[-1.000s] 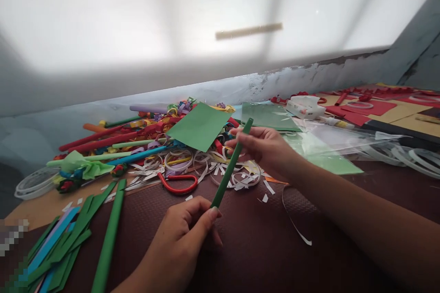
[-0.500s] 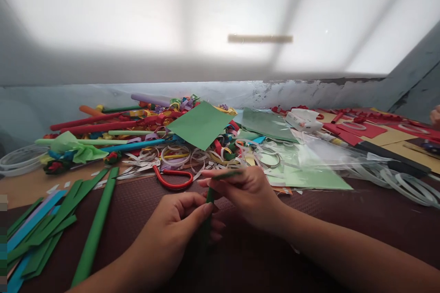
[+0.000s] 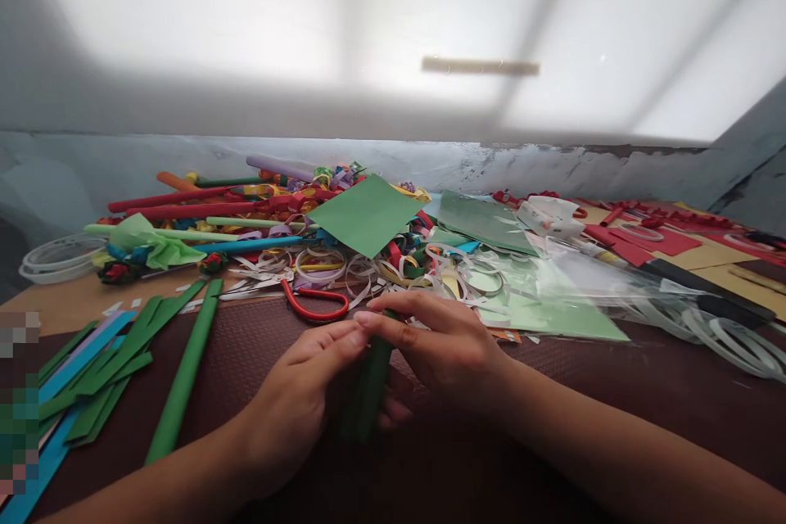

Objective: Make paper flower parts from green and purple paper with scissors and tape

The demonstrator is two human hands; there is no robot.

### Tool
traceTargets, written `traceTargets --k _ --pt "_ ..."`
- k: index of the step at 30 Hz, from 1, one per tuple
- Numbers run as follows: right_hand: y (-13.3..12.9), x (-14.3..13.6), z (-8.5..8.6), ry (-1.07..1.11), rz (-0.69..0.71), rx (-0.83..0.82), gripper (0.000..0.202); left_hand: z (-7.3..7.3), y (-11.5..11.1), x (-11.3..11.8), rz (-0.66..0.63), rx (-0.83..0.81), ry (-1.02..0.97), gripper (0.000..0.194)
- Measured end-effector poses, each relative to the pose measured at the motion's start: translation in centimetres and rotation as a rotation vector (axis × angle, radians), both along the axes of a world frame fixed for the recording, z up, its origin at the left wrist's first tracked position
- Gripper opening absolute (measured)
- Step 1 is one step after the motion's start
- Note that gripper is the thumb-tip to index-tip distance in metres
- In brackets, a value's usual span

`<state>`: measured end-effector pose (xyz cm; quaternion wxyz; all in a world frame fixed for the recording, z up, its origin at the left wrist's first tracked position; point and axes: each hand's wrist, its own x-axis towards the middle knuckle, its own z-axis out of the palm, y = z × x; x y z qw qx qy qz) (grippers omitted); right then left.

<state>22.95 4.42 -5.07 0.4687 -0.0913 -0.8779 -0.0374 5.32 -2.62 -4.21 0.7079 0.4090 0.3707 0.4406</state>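
Observation:
A dark green paper strip [image 3: 372, 389] hangs between my two hands over the brown table mat [image 3: 258, 344], its lower end in shadow. My left hand [image 3: 295, 393] pinches its upper left edge between thumb and forefinger. From the other side, my right hand [image 3: 439, 340] closes round the strip's top, with fingertips touching those of my left hand. Some of the lower fingers of my right hand show dimly behind the strip. Just beyond my hands lie scissors with red handles [image 3: 316, 313].
Green strips [image 3: 116, 368] and a green paper tube [image 3: 184, 377] lie left. Behind are a green square sheet [image 3: 368, 215], coloured paper tubes and curls. Pale green sheets [image 3: 571, 315], clear plastic, white strip coils [image 3: 730, 340] and red paper [image 3: 663, 244] lie right.
The strip's top, which was bent over to the right, now stands upright between my fingers. My left hand has moved up to meet my right fingertips. The view has shifted slightly.

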Motion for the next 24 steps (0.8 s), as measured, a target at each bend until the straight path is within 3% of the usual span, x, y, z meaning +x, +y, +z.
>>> traceTargets --k 2,4,8,10,12,16,19,22,24 --pt "0.0 0.1 0.1 -0.025 -0.013 0.078 0.03 0.0 -0.2 0.2 -0.029 0.017 -0.019 0.043" --pt "-0.1 0.1 0.2 0.016 -0.001 0.035 0.032 0.0 -0.4 0.2 -0.045 0.011 0.034 0.045" --pt "-0.2 -0.3 0.6 0.105 0.165 -0.554 0.028 0.1 -0.6 -0.5 -0.115 -0.018 0.07 0.046" --pt "-0.3 -0.4 0.8 0.061 0.244 -0.761 0.023 0.1 -0.6 -0.7 -0.16 0.018 0.09 0.048" --pt "-0.4 -0.3 0.8 0.048 0.223 -0.806 0.024 0.0 -0.6 -0.7 -0.118 0.026 0.125 0.054" --pt "-0.8 -0.1 0.5 0.044 -0.015 -0.703 0.031 -0.1 -0.6 0.0 0.075 0.023 0.123 0.066" --pt "-0.9 -0.1 0.5 0.001 -0.076 -0.662 0.033 0.0 -0.8 0.2 0.076 0.149 0.232 0.058" --pt "-0.7 -0.2 0.9 0.072 0.037 -0.839 0.03 0.2 -0.8 -0.1 0.049 0.277 0.423 0.039" --pt "-0.2 0.0 1.3 0.096 0.235 -1.011 0.028 0.3 -0.7 -0.4 0.086 0.309 0.495 0.037"
